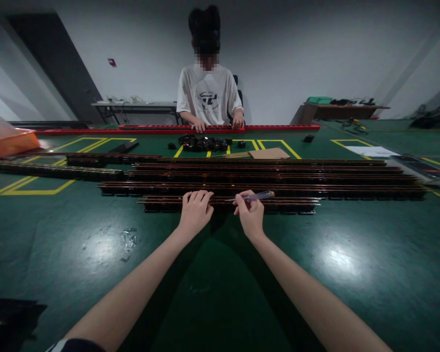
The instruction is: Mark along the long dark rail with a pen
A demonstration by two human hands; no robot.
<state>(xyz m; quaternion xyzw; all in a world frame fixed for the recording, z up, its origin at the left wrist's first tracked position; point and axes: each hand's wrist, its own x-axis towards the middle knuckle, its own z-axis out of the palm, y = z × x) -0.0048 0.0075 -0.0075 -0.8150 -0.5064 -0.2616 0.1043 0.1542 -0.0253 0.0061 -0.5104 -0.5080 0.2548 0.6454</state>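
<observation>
My left hand (195, 215) lies over the nearest long black rail (289, 206), which carries thin copper-coloured strips along its length. Its fingers curl over the rail's top and grip it. To the right, my right hand (251, 217) is closed around a screwdriver (261, 195) with a clear, purplish handle. The thin shaft points left toward the gap between my hands; its tip is too small to tell whether it touches the strips. Just behind lie several longer black rails (352, 189) of the same look, side by side across the green table.
Across the table (77, 274), a person (209, 95) has both hands at a long red rail (278, 128). Between us lie a pile of small black parts (205, 143) and a piece of cardboard (270, 153). An orange bin (11, 142) stands left; a dark object (11, 318) lies near left.
</observation>
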